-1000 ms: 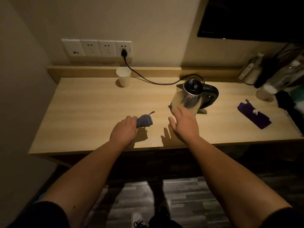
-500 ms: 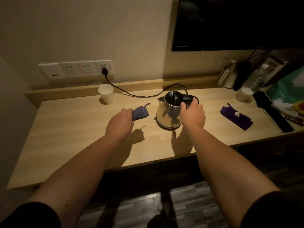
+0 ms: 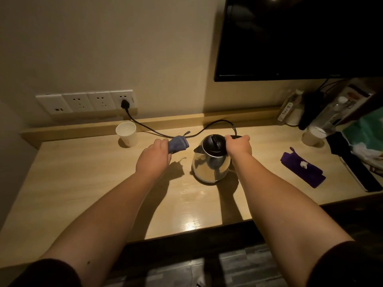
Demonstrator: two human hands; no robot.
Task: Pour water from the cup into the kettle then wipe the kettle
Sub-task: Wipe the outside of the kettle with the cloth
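A shiny steel kettle [image 3: 209,168] with a black lid stands upright in the middle of the wooden table [image 3: 83,183]. My right hand [image 3: 238,147] is closed around its black handle on the right side. My left hand [image 3: 154,159] is just left of the kettle, apart from it, and grips a bunched blue cloth [image 3: 178,143] that sticks out past the fingers. A white paper cup [image 3: 126,134] stands upright at the back left near the wall ledge.
A black power cord [image 3: 157,132] runs from the wall socket [image 3: 124,100] across the table to the kettle. A purple cloth [image 3: 300,169] lies at the right. Another cup [image 3: 314,136], bottles and bags crowd the far right. A dark TV [image 3: 300,38] hangs above.
My right hand went from the kettle's front to its handle and closed on it. The kettle now stands upright instead of tilted. My left hand, with the cloth, rose closer to the kettle.
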